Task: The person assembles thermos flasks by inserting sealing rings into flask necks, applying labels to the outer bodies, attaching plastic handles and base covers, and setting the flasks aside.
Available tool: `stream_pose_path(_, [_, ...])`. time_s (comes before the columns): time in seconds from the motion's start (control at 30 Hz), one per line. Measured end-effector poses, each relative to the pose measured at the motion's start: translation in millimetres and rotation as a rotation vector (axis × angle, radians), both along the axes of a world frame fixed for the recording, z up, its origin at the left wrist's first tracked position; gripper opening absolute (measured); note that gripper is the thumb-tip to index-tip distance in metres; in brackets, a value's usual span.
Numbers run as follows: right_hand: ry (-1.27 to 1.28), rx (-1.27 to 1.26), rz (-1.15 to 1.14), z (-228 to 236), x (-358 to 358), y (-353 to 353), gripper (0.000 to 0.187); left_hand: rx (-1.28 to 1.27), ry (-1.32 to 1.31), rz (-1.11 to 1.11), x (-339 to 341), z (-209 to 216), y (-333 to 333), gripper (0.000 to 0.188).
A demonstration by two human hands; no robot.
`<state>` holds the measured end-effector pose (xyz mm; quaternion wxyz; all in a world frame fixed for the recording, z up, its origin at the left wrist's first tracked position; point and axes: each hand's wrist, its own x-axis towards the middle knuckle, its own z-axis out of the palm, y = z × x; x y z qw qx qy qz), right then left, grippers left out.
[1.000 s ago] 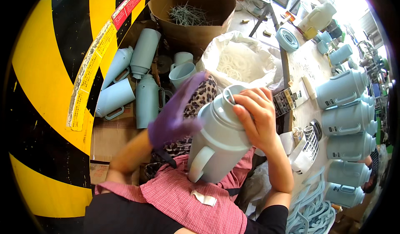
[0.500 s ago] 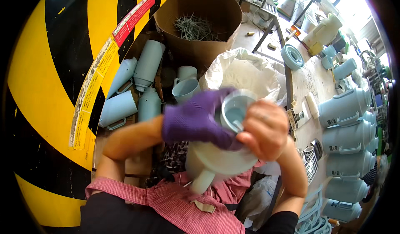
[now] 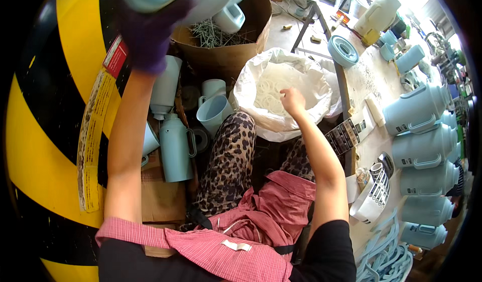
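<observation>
While left grip (image 3: 150, 36) clasps blue jug (image 3: 216, 0), it part-blocks carton (image 3: 223, 58) | right grip (image 3: 292, 101) above white bag (image 3: 273, 127): cannot tell

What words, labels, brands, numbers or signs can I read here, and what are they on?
None reads clearly enough to quote.
Red sticker on the striped panel: blurred.
Yellow strip on that panel: rows of print, too small.
Card at the table edge: print too small.
Pale blue jugs on the right: dark labels, too small.
</observation>
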<state>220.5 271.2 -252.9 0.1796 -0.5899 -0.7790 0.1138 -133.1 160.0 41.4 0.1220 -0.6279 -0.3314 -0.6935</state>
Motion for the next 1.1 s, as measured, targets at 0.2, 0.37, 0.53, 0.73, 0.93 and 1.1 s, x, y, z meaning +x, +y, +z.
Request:
stream_pose_path(0.2, [-0.037, -0.062, -0.055, -62.1, 9.4, 29.4, 0.016, -0.297, -0.174, -0.251, 39.2, -24.8, -133.3, 0.085])
stream_pose_path(0.37, [0.889, -0.386, -0.084, 24.8, 46.0, -21.0, 0.032, -0.573, 0.103, -0.702, 107.3, -73.9, -158.6, 0.097])
stream_pose_path(0.53, [1.404, -0.478, 0.074, 149.6, 89.5, -165.2, 0.037, -0.771, 0.389, -0.614, 154.1, -105.0, -187.0, 0.117])
stream_pose_path(0.73, [1.547, -0.78, 0.51, 253.6, 49.4, -277.9, 0.028, -0.199, 0.663, 0.026, 142.2, -88.0, -201.5, 0.058])
stream_pose_path(0.93, [0.525, -0.08, 0.266, 254.9, 14.5, -291.5, 0.059, -0.294, 0.663, -0.129, 148.4, -66.8, -214.1, 0.023])
stream_pose_path(1.1, [0.615, -0.273, 0.298, 226.9, 26.4, -290.9, 0.03, -0.536, 0.69, -0.195, 152.3, -80.1, -214.8, 0.036])
